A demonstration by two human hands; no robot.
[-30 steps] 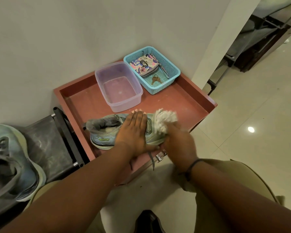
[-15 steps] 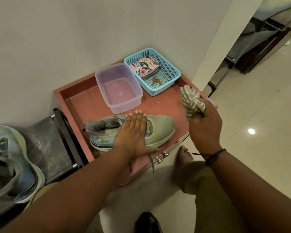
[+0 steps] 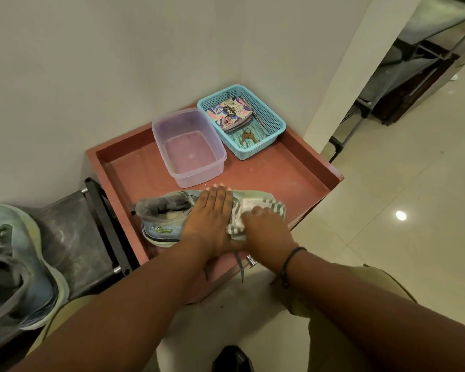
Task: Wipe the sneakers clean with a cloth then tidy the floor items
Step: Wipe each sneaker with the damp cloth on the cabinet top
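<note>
Red-brown, rimmed table (image 3: pixel 293 167) against a pale wall: we flatten our left hand (image 3: pixel 212 218) on one sneaker (image 3: pixel 167 218); our right hand (image 3: pixel 266 232) presses one striped cloth (image 3: pixel 253 208) onto its toe. Beyond our fingers sit one clear tub (image 3: pixel 188 146) and one blue basket (image 3: pixel 266 114). A second sneaker (image 3: pixel 14 267) lies far left.

Blue basket (image 3: pixel 273 118) w/ keys (image 3: pixel 247 137), wallet (image 3: pixel 230 114)

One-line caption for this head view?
Left hand steadies a sneaker on a red tray-top table while right hand presses a striped cloth on its toe.
</note>
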